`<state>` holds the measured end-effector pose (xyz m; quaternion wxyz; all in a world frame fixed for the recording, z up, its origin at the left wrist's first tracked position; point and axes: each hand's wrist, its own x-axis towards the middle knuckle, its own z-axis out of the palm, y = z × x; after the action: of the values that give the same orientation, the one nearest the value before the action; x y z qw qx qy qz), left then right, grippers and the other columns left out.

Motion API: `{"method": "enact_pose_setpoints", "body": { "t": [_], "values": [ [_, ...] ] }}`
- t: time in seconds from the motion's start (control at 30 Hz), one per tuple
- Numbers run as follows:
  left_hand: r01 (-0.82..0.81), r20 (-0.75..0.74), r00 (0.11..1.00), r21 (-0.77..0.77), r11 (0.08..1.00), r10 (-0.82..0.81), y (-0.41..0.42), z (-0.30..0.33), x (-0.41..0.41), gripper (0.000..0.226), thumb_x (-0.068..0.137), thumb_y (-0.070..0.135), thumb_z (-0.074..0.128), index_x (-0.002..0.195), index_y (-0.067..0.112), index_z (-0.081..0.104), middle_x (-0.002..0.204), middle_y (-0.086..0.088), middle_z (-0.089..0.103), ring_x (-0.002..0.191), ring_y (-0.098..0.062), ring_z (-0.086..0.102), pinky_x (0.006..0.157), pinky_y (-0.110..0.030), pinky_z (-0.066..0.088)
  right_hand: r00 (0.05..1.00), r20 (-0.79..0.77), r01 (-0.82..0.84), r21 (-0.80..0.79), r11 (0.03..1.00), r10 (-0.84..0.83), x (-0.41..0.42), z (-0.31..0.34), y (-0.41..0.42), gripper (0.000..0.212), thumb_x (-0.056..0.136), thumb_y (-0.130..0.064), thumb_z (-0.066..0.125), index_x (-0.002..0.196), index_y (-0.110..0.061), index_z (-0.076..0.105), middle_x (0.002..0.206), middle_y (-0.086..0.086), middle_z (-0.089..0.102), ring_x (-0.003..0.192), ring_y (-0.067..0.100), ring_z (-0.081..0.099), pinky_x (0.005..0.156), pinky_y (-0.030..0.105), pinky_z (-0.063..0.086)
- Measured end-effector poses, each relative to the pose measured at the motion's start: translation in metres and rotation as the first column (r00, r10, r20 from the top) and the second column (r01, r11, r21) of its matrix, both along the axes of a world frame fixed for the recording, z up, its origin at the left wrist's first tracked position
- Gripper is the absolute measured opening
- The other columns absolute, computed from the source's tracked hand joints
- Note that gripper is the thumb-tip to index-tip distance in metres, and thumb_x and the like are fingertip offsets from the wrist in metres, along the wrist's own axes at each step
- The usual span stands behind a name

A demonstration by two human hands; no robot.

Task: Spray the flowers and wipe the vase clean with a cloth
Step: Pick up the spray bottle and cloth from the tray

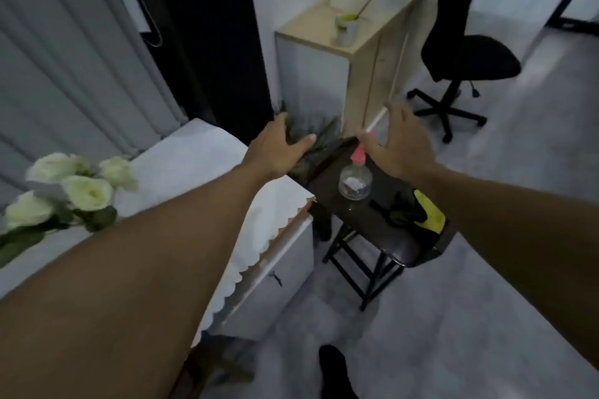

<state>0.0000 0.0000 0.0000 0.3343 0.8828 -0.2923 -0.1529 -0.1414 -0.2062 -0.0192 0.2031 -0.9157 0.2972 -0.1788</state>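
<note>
White flowers (pixel 74 185) with green leaves stick in at the left edge over a white-covered table (pixel 194 165); their vase is out of view. A clear spray bottle (pixel 355 180) with a pink nozzle stands on a dark stool (pixel 372 220). A yellow and black cloth (pixel 418 209) lies on the stool's right side. My left hand (pixel 278 149) is stretched forward, fingers apart, above the stool's far left corner near some greenery. My right hand (pixel 398 142) is spread open just above and right of the bottle's nozzle, not touching it.
A wooden cabinet (pixel 366 52) with a cup and white containers on top stands behind the stool. A thin white rod (pixel 393 81) leans against it. A black office chair (pixel 460 52) is at the right. Grey curtains hang at the left. My shoe (pixel 334 369) shows on the grey floor.
</note>
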Motion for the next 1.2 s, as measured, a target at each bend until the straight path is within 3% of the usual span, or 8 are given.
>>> {"method": "enact_pose_setpoints", "body": {
  "t": [0.17,0.33,0.43,0.53,0.67,0.8,1.07,1.2],
  "values": [
    [0.108,-0.223,0.972,0.165,0.98,-0.07,-0.088,-0.098,0.009,0.117,0.056,0.074,0.063,0.154,0.021,0.029,0.154,-0.007,0.046,0.136,-0.029,0.049,0.108,-0.047,0.046,0.984,-0.102,0.146,0.018,0.989,-0.143,-0.02,-0.092,-0.046,0.068,0.085,-0.054,0.06,0.136,-0.011,0.044,0.131,0.017,0.051,0.119,0.039,0.051,0.098,0.05,0.043],
    [0.225,-0.33,0.932,0.203,0.953,-0.149,-0.141,-0.174,0.004,0.11,0.064,0.049,0.078,0.155,0.021,0.025,0.151,-0.008,0.044,0.135,-0.03,0.049,0.109,-0.046,0.045,0.841,-0.511,0.26,0.096,0.961,-0.176,-0.039,-0.165,-0.076,0.084,0.082,-0.054,0.063,0.149,-0.024,0.022,0.153,0.016,0.027,0.139,0.045,0.028,0.104,0.067,0.032],
    [0.21,-0.285,0.939,0.042,0.977,-0.189,-0.164,-0.209,0.001,0.099,0.058,0.049,0.079,0.146,0.032,0.037,0.135,-0.004,0.056,0.119,-0.025,0.06,0.099,-0.048,0.053,0.742,-0.651,0.341,0.158,0.927,-0.162,-0.05,-0.202,-0.087,0.096,0.08,-0.054,0.069,0.154,-0.033,0.011,0.162,0.011,0.008,0.146,0.047,0.013,0.102,0.076,0.029],
    [0.231,-0.323,0.907,-0.158,0.96,-0.272,-0.181,-0.223,0.003,0.096,0.067,0.036,0.077,0.15,0.047,0.03,0.148,0.008,0.047,0.119,-0.025,0.061,0.101,-0.05,0.053,0.675,-0.721,0.345,0.125,0.93,-0.154,-0.05,-0.214,-0.091,0.091,0.08,-0.045,0.073,0.151,-0.036,0.016,0.158,0.012,0.011,0.142,0.045,0.019,0.099,0.075,0.033],
    [0.136,-0.375,0.901,-0.238,0.962,-0.22,-0.191,-0.215,-0.002,0.063,0.083,0.03,0.058,0.142,0.043,0.043,0.132,0.014,0.056,0.113,-0.011,0.056,0.1,-0.031,0.044,0.68,-0.725,0.299,0.136,0.944,-0.111,-0.035,-0.217,-0.096,0.071,0.081,-0.023,0.075,0.139,-0.022,0.035,0.144,0.016,0.027,0.13,0.045,0.031,0.094,0.062,0.045],
    [0.021,-0.305,0.948,-0.226,0.974,-0.091,-0.182,-0.207,-0.006,0.02,0.095,0.021,0.062,0.113,0.025,0.055,0.1,0.006,0.062,0.098,-0.018,0.062,0.089,-0.032,0.048,0.756,-0.651,0.236,0.18,0.955,-0.064,-0.019,-0.206,-0.095,0.054,0.082,-0.014,0.069,0.129,-0.016,0.042,0.136,0.019,0.034,0.125,0.048,0.036,0.089,0.057,0.049],
    [0.066,-0.262,0.952,-0.327,0.943,-0.158,-0.098,-0.167,0.002,0.042,0.092,0.035,0.05,0.133,0.037,0.047,0.124,-0.003,0.06,0.117,-0.027,0.057,0.111,-0.053,0.043,0.913,-0.408,0.03,0.098,0.995,0.012,0.045,-0.15,-0.044,0.04,0.08,-0.013,0.067,0.116,-0.018,0.049,0.124,0.018,0.043,0.115,0.046,0.044,0.086,0.05,0.046],
    [0.026,-0.147,0.986,-0.329,0.944,-0.078,-0.017,-0.138,0.007,0.043,0.1,0.03,0.047,0.143,0.026,0.042,0.12,-0.005,0.06,0.115,-0.023,0.057,0.102,-0.046,0.049,0.919,-0.362,-0.135,0.091,0.987,0.159,0.089,-0.124,0.017,0.034,0.081,-0.014,0.065,0.111,-0.02,0.051,0.119,0.016,0.043,0.107,0.044,0.045,0.083,0.048,0.045]
  ]
}}
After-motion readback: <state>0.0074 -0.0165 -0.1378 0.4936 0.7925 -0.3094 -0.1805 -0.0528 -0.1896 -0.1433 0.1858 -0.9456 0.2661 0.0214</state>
